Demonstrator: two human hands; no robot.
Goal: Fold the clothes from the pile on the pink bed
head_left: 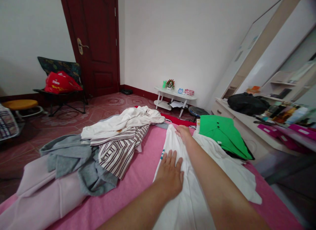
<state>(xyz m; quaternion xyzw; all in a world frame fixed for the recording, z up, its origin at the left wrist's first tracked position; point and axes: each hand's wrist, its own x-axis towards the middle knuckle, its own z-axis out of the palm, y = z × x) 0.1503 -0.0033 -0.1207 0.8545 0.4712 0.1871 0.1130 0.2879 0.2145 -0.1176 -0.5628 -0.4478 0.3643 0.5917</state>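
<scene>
A white garment (191,190) with small teal and dark stripes on its left edge lies lengthwise on the pink bed cover (140,177). My left hand (170,174) rests flat on it beside the stripes, fingers stretched out. Farther up, my right hand (183,132) touches the garment near its far end, its fingers apart and pointing left. To the right more white cloth (227,160) is spread out, partly hidden by my right forearm; whether it belongs to the same garment I cannot tell. A folded green garment (222,134) with dark buttons lies at the cloth's far edge.
Left on the bed are a heaped white top (123,121), a striped garment (120,151), a grey garment (96,167) and pale pink clothing (51,197). Beyond stand a small white table (176,94) and a folding chair with a red bag (63,82). A cluttered dresser (237,116) borders the right.
</scene>
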